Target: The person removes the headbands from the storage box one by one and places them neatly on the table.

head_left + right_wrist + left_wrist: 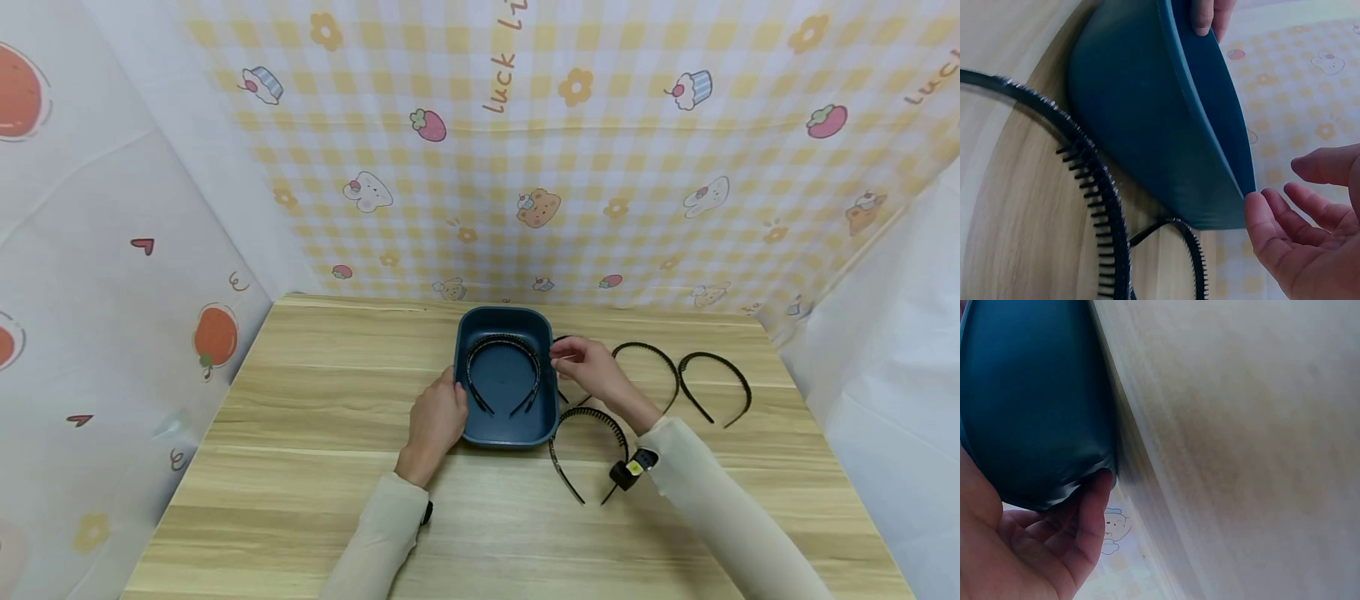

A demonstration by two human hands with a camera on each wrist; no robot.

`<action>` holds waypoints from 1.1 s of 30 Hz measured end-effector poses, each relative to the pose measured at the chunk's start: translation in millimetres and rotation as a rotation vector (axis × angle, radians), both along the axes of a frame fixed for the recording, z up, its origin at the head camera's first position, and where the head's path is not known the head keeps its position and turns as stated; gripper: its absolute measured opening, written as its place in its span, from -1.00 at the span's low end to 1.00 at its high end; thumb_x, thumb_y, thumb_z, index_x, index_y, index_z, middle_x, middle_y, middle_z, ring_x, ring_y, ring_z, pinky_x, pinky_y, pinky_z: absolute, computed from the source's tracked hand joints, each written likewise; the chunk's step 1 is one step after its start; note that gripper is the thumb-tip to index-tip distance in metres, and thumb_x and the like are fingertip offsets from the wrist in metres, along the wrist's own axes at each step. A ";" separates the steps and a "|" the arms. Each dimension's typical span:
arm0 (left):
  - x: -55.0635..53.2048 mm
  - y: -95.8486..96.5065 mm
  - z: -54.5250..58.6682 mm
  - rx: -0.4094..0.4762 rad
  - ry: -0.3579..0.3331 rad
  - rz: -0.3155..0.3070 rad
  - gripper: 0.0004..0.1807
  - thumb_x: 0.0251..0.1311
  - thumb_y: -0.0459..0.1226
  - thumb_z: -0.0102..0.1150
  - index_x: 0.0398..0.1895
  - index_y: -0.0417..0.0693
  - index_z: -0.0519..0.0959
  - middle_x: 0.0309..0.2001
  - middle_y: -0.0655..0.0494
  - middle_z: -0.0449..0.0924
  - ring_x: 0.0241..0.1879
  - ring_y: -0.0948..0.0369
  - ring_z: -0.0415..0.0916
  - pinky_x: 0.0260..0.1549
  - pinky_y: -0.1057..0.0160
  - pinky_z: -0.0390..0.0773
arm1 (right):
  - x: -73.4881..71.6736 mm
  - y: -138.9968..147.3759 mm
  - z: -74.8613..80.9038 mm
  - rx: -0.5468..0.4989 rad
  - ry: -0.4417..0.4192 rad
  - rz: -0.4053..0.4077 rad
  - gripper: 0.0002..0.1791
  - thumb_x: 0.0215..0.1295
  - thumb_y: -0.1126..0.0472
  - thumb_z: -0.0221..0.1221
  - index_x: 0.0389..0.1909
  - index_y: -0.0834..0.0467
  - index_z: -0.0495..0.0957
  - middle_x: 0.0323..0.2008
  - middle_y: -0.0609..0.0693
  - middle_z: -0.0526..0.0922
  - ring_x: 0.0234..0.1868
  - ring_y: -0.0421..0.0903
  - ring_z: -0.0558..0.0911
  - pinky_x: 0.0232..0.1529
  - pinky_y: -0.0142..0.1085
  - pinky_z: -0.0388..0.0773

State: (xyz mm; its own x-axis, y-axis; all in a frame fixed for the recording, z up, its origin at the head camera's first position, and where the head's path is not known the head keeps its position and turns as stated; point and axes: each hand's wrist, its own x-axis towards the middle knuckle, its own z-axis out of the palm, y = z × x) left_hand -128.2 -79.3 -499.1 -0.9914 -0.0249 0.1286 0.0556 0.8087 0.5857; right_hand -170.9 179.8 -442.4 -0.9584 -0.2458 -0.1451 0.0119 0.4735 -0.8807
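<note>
The blue bin [504, 429] stands upright on the worktop [337, 400], probably kept between the hands for easy reach. Black headbands [501, 338], apparently two, lie nested inside with their ends towards the person; the nesting presumably saves room. Loose headbands [645, 345] lie flat to the bin's right, on the right hand's side; one is partly hidden by that hand. Left hand [438, 414]: grip clamped on the bin's left wall, thumb over the rim and fingers bent against the outside, likely to steady it. Right hand [592, 367]: grip apart and holding nothing, fingers loosely bent at the bin's right rim, forearm reaching in over the worktop; contact with the rim cannot be confirmed
</note>
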 end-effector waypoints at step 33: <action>0.4 0.1 1.8 0.004 -0.019 -0.001 -0.77 0.42 -0.29 -0.01 0.00 -0.17 0.56 -0.30 -0.09 0.66 -0.40 -0.03 0.64 -0.59 0.04 0.52 | -17.1 -53.2 -2.2 -0.006 -0.126 -0.037 -0.43 0.40 0.30 0.14 0.38 0.34 0.27 0.36 0.30 0.34 0.35 0.22 0.38 0.28 0.03 0.40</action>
